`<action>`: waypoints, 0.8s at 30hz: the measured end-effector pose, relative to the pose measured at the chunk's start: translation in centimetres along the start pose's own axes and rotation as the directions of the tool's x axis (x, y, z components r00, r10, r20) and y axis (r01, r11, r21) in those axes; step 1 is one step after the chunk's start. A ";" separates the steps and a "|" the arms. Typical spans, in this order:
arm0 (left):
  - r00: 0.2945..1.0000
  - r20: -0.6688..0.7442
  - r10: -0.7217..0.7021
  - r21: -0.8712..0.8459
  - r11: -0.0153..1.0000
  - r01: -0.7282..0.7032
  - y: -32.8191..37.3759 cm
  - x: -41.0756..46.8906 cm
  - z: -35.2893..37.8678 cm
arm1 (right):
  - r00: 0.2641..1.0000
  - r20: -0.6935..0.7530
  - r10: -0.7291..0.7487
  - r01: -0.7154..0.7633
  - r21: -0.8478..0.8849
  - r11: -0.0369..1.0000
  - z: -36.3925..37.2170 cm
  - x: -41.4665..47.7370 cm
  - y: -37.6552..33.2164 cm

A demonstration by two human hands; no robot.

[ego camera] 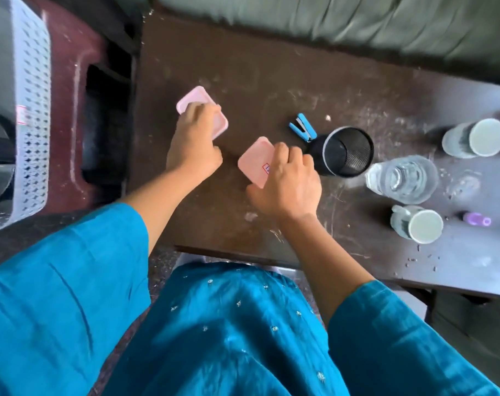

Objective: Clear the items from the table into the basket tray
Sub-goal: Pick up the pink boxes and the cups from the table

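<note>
Teal-sleeved right hand grips lid; left hand grips box.

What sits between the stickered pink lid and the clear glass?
The black mesh pen holder stands between the stickered pink lid and the clear glass, beside the right hand gripping that lid. Head view shows it.

Green padded cushion runs along the far side of the bench, creased, upper part blurred. Maroon plastic stool just left of the bench, dusty, with a dark rectangular cut-out in its top. Teal tunic fills the bottom of frame, small pale embroidered motifs scattered on it. Wide teal sleeves: left, right. Strip of dark speckled floor between tunic and left sleeve. Pale thing under the bench's near edge, can't tell what.
</note>
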State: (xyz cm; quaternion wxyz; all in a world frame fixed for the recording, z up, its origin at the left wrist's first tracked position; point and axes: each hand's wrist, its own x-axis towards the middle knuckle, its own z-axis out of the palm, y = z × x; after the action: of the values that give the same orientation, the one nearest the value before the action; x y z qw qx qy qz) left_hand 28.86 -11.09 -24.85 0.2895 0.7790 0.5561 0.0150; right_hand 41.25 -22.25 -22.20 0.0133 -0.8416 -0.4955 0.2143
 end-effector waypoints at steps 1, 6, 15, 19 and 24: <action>0.997 0.032 0.072 0.109 0.991 -0.076 -0.7 1.0 -0.3 | 1.000 -0.004 -0.008 0.008 -0.010 1.000 0.0 0.6 -0.3; 0.894 0.307 0.327 0.571 0.688 -0.448 -3.2 4.7 -0.2 | 1.000 -0.022 0.011 -0.012 -0.054 0.998 0.7 2.7 -1.1; 0.915 0.260 0.308 0.434 0.810 -0.395 -4.7 6.8 -3.4 | 0.999 -0.042 -0.035 0.032 -0.058 0.998 -0.2 5.4 -4.7; 0.936 0.203 0.289 0.403 0.847 -0.348 -4.2 7.5 -9.9 | 0.991 -0.098 -0.091 0.090 -0.017 0.996 -3.6 7.5 -9.6; 0.990 0.027 0.141 0.418 0.898 -0.139 -4.6 8.8 -21.1 | 0.968 -0.169 -0.184 0.192 0.030 0.981 -8.6 9.7 -18.1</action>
State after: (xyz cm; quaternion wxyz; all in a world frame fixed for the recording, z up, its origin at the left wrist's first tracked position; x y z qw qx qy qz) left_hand 20.98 6.71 -12.07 0.1129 0.8607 0.4895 -0.0825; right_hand 33.51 -3.24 -13.51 0.0941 -0.8052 -0.5652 0.1526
